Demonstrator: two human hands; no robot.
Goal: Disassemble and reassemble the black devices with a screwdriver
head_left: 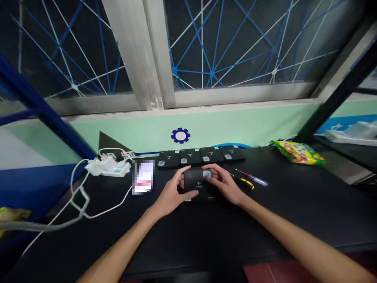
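A black box [199, 185] with a pale sticker near its upper right corner is held between both hands at the middle of the black table. My left hand [177, 190] grips its left side, the thumb lying over the front face. On the right side, my right hand [224, 182] has its fingers curled round the upper edge and its thumb by the sticker. Just behind, several similar black boxes [190, 156] stand in a row along the wall. Right of my right hand lie a yellow-and-black tool [246, 182] and a screwdriver [259, 180] with a clear handle.
To the left are a phone [143, 177] with its screen lit and a white power strip [118, 169] with cables trailing over the table. A yellow-green snack packet [299, 152] lies at the back right. Behind the table is a green wall [235, 124].
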